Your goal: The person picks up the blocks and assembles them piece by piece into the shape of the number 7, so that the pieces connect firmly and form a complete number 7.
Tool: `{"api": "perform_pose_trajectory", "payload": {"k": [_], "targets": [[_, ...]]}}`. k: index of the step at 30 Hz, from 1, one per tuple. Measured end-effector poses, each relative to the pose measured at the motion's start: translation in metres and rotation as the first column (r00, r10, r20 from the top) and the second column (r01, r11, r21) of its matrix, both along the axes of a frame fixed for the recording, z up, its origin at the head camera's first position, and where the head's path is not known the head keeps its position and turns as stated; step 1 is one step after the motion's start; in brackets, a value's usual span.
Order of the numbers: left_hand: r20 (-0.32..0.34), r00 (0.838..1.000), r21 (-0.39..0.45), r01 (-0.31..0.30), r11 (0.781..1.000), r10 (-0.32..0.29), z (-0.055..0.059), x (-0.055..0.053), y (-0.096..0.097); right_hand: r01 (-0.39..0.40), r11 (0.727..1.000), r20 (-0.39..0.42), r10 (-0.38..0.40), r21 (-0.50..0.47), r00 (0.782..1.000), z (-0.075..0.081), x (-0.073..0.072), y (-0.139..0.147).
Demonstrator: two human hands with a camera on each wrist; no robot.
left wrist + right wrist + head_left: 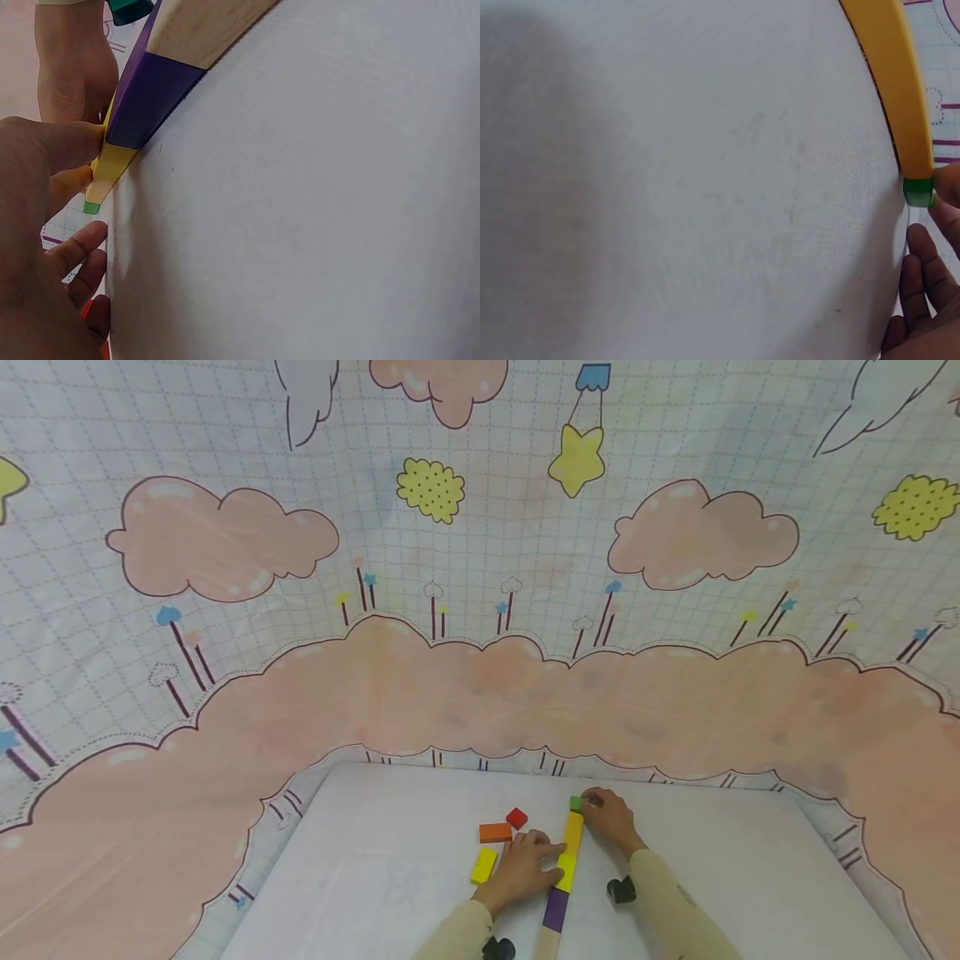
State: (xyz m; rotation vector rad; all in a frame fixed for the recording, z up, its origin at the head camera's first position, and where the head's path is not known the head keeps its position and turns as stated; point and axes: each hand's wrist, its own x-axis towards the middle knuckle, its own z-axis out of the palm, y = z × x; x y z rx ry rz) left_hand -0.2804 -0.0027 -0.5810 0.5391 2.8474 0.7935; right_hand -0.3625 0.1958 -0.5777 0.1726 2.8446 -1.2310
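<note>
A straight row of blocks runs away from me on the white table: a plain wooden block (547, 943) nearest, then a purple block (556, 910), a yellow block (567, 872), an orange-yellow block (573, 833) and a small green cube (575, 803) at the far end. With thumb and index finger my left hand (522, 865) touches the yellow stretch of the row from the left; its other fingers stay off the row. At the far end my right hand (611, 820) pinches the green cube (919, 190) by thumb and index finger, against the end of the orange-yellow block (896, 82).
Left of the row lie a red cube (517, 818), an orange block (495, 833) and a loose yellow block (483, 866), close by my left hand. Dark devices sit at both wrists. A patterned cloth (480, 693) hangs behind the white table (360, 860).
</note>
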Motion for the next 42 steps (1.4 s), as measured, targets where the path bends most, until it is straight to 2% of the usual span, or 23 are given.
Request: {"api": "perform_pose_trajectory", "payload": {"k": [10, 23, 42], "targets": [[0.012, 1.000, 0.012, 0.012, 1.000, -0.012, 0.0011, 0.0021, -0.0011, -0.012, 1.000, 0.005, 0.012, -0.010, 1.000, -0.0018, 0.0010, 0.0020], [-0.024, 0.999, 0.007, 0.022, 1.000, -0.022, -0.0010, 0.0026, -0.0018, -0.040, 0.999, -0.013, 0.039, -0.008, 0.999, 0.0000, 0.0025, 0.0042], [-0.005, 1.000, 0.006, 0.008, 1.000, -0.008, 0.0032, 0.0062, 0.0002, -0.035, 0.999, -0.027, 0.035, -0.004, 0.999, -0.0064, 0.0006, 0.0057]]}}
